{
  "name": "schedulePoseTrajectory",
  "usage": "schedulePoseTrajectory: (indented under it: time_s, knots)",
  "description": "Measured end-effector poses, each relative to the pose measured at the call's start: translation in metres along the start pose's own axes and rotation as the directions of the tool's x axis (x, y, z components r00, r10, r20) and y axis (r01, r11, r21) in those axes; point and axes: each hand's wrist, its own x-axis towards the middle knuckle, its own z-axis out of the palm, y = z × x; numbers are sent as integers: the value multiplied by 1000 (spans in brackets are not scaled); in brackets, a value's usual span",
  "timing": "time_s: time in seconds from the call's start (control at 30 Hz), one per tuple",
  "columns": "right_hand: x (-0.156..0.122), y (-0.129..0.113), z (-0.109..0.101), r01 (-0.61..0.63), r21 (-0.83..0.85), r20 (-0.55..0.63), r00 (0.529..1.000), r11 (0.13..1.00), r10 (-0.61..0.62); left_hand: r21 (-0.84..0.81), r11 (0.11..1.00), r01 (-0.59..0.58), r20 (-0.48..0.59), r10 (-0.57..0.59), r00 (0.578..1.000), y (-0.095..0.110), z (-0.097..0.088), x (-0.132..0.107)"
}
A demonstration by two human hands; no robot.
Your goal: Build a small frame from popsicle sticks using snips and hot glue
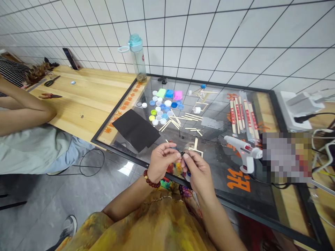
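My left hand (161,161) and my right hand (196,170) meet at the near edge of the glass-topped table (264,195). Both are pinched on a small piece made of wooden sticks (195,149) with a dark bit between the fingertips. A bead bracelet (151,180) sits on my left wrist. Loose wooden sticks (183,120) and several coloured bottle caps (161,111) lie just beyond my hands. A black sheet (134,129) lies to the left of them.
A white glue gun (243,151) rests at the right, its cable running on. Wrapped chopstick packs (242,115) lie behind it. A water bottle (138,57) stands by the tiled wall. Another person's arm (23,111) rests on the wooden bench, beside scissors (51,96).
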Motion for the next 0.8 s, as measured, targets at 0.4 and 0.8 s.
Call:
schedulePoseTrajectory:
  time_s: [0.4, 0.8]
  knots:
    - [-5, -5, -1, -43, 81, 34, 999, 996, 40, 127, 968, -214, 16, 214, 977, -8, -4, 0]
    - [-5, -14, 7, -157, 216, -60, 983, 964, 174, 235, 921, -309, 4, 317, 948, -4, -2, -6]
